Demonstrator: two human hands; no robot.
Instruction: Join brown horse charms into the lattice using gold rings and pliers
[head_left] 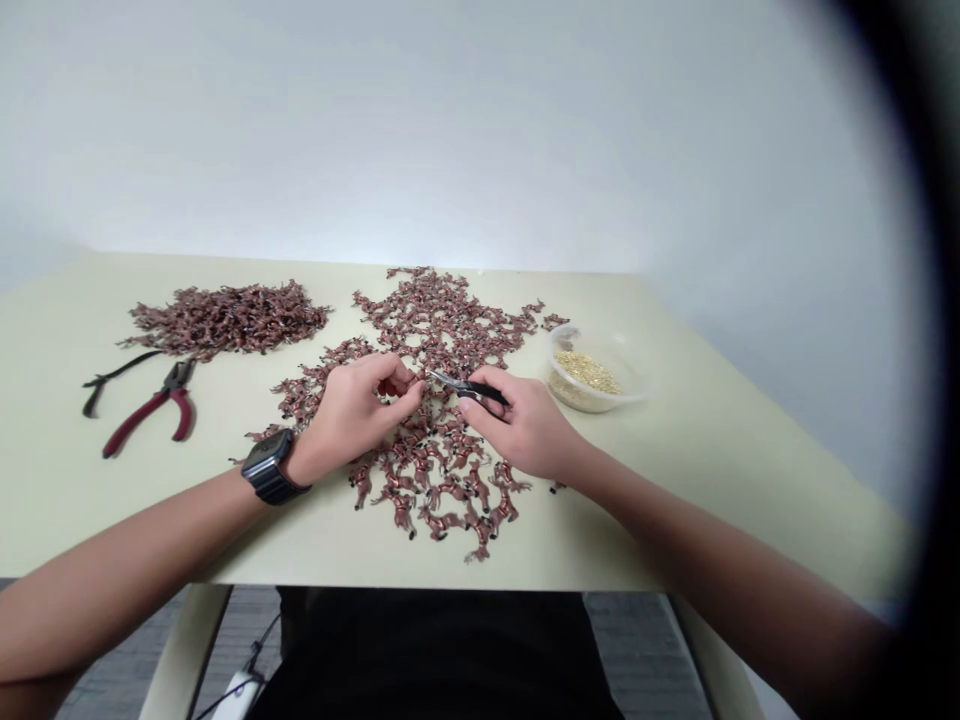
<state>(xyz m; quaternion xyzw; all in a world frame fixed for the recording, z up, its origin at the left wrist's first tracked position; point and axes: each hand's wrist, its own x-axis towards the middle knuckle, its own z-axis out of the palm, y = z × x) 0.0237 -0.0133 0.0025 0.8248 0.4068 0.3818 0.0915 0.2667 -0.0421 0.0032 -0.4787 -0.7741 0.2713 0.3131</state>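
Observation:
My left hand (pixel 360 415) pinches something small between thumb and fingertips, probably a reddish-brown animal-shaped figurine, though the fingers largely hide it. My right hand (pixel 517 425) is shut on small black-handled pliers (pixel 469 388), whose pointed tips reach towards my left fingertips. Both hands hover over a spread layer of reddish-brown figurines (pixel 442 480). A black watch (pixel 266 465) sits on my left wrist. A clear plastic bowl (pixel 589 370) of small gold-coloured pieces stands just beyond my right hand.
On the pale green table (pixel 90 500), a dense heap of the figurines (pixel 229 320) lies at the far left. Red-handled pliers (pixel 154 410) and a black-handled tool (pixel 112 385) lie in front of it. A white wall rises behind the table.

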